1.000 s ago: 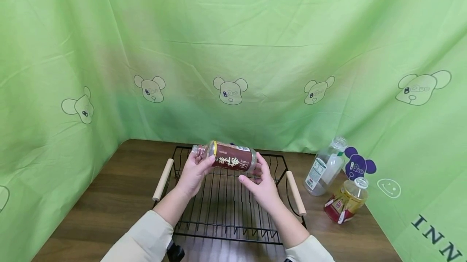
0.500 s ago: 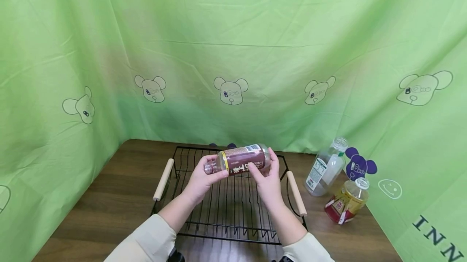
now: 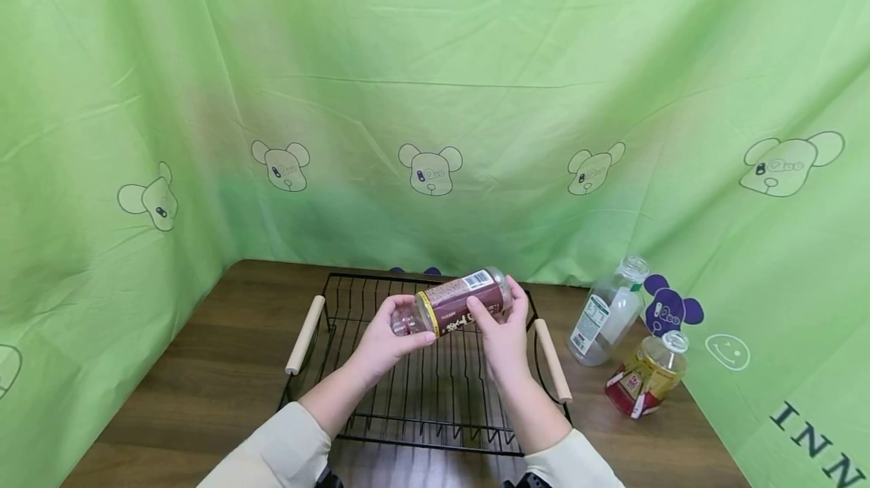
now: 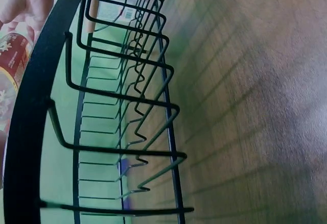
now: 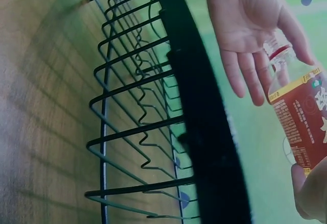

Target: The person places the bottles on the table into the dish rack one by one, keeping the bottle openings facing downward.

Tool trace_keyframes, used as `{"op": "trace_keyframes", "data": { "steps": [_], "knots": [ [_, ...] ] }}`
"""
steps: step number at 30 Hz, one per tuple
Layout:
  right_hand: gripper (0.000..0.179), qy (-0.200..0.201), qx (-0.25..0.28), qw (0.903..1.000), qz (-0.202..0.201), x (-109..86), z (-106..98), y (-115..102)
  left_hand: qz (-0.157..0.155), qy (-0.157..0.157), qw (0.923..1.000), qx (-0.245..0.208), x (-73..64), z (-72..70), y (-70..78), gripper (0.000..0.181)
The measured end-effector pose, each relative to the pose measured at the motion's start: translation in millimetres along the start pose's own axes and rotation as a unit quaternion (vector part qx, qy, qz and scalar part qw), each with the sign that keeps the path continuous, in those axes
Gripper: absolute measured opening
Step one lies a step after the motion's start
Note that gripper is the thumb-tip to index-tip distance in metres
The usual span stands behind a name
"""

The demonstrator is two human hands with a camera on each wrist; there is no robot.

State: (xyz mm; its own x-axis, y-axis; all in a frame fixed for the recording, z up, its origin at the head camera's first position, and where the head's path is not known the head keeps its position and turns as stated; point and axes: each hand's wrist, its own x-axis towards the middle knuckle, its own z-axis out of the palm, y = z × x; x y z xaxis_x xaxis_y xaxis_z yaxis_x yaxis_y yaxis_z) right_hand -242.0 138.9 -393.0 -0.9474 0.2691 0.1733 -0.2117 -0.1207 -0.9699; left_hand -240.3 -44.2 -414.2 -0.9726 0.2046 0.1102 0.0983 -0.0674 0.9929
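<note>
Green fabric [image 3: 435, 42], printed with pale bear faces and purple heads, hung in folds along the far side and at the left and right, its upper part cut off by the edge of the head view. In front of it a person held a maroon-labelled bottle [image 3: 445, 308] over the far half of a black wire rack [image 4: 28, 132]. Part of the neck was hidden by the left hand [image 3: 381, 344], and the far fingers of the right hand [image 3: 503, 337] were partly behind the base. Both wrist views cut the bottle short at their outer edges, and its small print was too blurred to read.

It lay aslant, neck to the left and nearer, base to the right and farther. Clear plastic showed at both ends; the label carried pale lettering, a yellow band by the shoulder and a white barcode, and a red ring circled the neck. The left hand cradled the neck, fingers nearly straight, thumb apart from them; the right gripped the base end, thumb pressed on the label.

Brown wood grain ran across the counter [image 3: 204, 359]. Pale handles [image 3: 304, 335] flanked the rack. On the right stood a clear bottle [image 3: 598, 329] and, nearer, a squat red-and-yellow bottle [image 3: 644, 378].
</note>
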Motion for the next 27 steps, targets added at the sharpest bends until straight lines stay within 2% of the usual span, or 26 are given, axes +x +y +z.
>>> {"op": "trace_keyframes", "data": {
  "steps": [5, 12, 20, 24, 27],
  "knots": [
    [0.069, -0.003, 0.01, 0.9998, 0.015, 4.9, 2.4, -3.2, 0.002, 0.001, 0.9998, 0.019, -0.6, -7.4, -2.2, 0.069],
    [0.066, -0.051, 0.008, 0.9986, 0.008, 13.6, 11.3, -8.2, 0.012, 0.023, 0.9991, 0.033, 1.2, -10.1, -2.7, 0.06],
    [0.091, -0.076, 0.001, 0.9971, 0.011, 9.1, 20.3, -10.5, 0.03, 0.026, 0.9972, 0.063, -2.7, -7.2, -1.8, 0.059],
    [0.095, -0.081, -0.005, 0.9967, 0.004, 10.8, 24.3, -9.7, 0.032, 0.03, 0.9969, 0.065, -3.0, -8.7, -2.3, 0.06],
    [0.094, -0.088, -0.009, 0.996, -0.001, 13.1, 27.3, -9.8, 0.028, 0.016, 0.9971, 0.069, -2.9, -14.7, -0.7, 0.064]
  ]
}}
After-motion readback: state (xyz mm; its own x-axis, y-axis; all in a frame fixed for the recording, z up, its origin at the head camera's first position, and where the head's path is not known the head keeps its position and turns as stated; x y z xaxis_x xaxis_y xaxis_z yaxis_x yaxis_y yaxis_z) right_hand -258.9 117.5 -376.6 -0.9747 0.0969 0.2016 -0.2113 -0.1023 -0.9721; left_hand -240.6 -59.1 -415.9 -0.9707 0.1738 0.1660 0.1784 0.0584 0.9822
